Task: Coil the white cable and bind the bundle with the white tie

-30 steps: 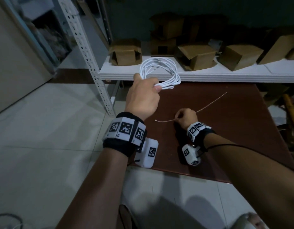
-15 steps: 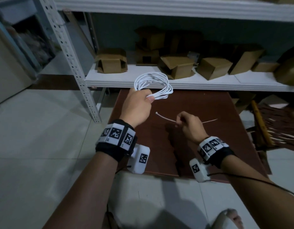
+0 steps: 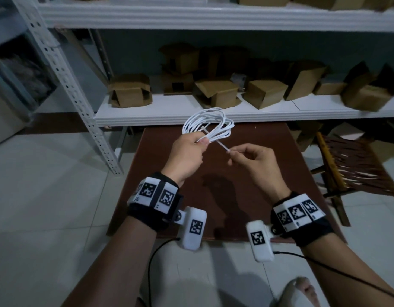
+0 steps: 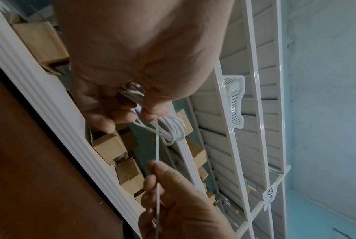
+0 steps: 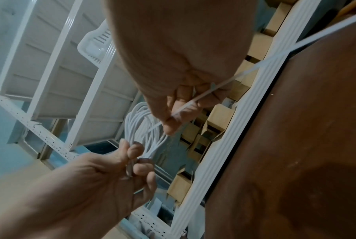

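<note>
Head view: the left hand point(image 3: 187, 151), centre frame, grips the coiled white cable point(image 3: 208, 125) at the base of its loops, presumably to stop the coil springing apart. The right hand point(image 3: 253, 160), just right of it, pinches the thin white plastic tie point(image 3: 216, 141), whose far end reaches in among the loops; whether it passes through cannot be told. Both hands are raised above the brown worktop point(image 3: 258, 196), with open room beneath and to either side. The white shelf edge point(image 3: 280, 114) runs close behind the coil.

Left wrist view: fingers curl round the gathered strands at centre; the tie runs straight down to the right hand at the bottom of the frame.

Right wrist view: thumb and fingers clamp the tie at upper centre, its free tail trailing to the upper right; the coil hangs below, held by the left hand at lower left.
</note>
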Motion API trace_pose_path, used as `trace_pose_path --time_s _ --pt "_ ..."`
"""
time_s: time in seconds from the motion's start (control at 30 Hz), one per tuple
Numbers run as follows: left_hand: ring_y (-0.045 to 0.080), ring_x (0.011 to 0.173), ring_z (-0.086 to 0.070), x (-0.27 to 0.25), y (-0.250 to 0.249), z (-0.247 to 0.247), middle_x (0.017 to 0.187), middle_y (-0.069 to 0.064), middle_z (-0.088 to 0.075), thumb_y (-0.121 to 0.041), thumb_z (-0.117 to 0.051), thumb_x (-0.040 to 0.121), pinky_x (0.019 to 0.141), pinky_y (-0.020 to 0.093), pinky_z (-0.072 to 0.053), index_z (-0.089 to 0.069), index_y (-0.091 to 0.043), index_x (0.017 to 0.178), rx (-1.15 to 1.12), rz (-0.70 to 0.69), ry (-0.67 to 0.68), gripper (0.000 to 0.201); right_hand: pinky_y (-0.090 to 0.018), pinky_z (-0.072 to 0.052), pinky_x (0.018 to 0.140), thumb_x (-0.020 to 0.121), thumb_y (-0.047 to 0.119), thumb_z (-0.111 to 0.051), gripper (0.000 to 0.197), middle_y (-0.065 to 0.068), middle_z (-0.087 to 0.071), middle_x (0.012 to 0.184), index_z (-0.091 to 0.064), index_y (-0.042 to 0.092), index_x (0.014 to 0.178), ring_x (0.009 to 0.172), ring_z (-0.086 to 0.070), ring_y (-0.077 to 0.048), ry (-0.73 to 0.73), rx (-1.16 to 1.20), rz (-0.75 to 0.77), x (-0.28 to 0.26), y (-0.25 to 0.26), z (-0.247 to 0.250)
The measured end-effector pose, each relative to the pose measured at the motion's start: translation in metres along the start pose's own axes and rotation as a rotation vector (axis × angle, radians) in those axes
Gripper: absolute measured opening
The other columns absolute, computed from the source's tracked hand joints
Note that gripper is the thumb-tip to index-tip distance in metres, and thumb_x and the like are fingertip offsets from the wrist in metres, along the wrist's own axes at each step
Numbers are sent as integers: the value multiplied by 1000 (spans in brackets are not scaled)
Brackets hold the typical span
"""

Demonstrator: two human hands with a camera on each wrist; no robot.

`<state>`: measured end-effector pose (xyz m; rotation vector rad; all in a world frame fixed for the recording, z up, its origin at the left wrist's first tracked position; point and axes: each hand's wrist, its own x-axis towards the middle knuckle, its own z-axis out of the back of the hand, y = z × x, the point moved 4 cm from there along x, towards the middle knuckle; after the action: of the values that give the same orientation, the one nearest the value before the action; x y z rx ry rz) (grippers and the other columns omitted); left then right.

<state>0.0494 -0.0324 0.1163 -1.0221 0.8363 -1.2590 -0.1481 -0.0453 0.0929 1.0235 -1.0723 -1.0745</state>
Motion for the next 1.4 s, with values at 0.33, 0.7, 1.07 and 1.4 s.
trace_pose_path --time_s 0.33,0.7,1.07,1.4 --pt "18 63 -48 0 4 -23 65 -3 -48 -21 -53 107 71 36 -49 -61 -32 62 -27 -2 92 47 -17 -46 68 92 15 -81 19 -8 -75 74 -77 -3 86 68 -58 -7 3 70 -3 10 3 7" --pt "19 63 -50 4 6 -32 64 -3 -53 -26 -54 105 72 37 -49 -67 -25 73 -66 4 74 34 -15 -53 63 90 -12 -70 11 -15 -79 80 -77 -4 94 62 -68 -5 51 169 -53 8 9 -1" --pt "19 63 -52 7 4 -37 52 -12 -52 -26 -54 106 82 60 -58 -66 -37 65 -32 9 54 44 -17 -50 60 89 -10 -72 14 -22 -78 84 -79 -2 98 58 -60 -5 21 93 -20 10 9 1" --pt "18 66 -51 7 3 -40 53 -16 -52 -37 -52 96 80 58 -57 -65 -38 67 -21 -35 48 32 -21 -52 68 95 17 -78 15 15 -77 75 -82 28 86 69 -69 2 12 -210 191 7 12 4"
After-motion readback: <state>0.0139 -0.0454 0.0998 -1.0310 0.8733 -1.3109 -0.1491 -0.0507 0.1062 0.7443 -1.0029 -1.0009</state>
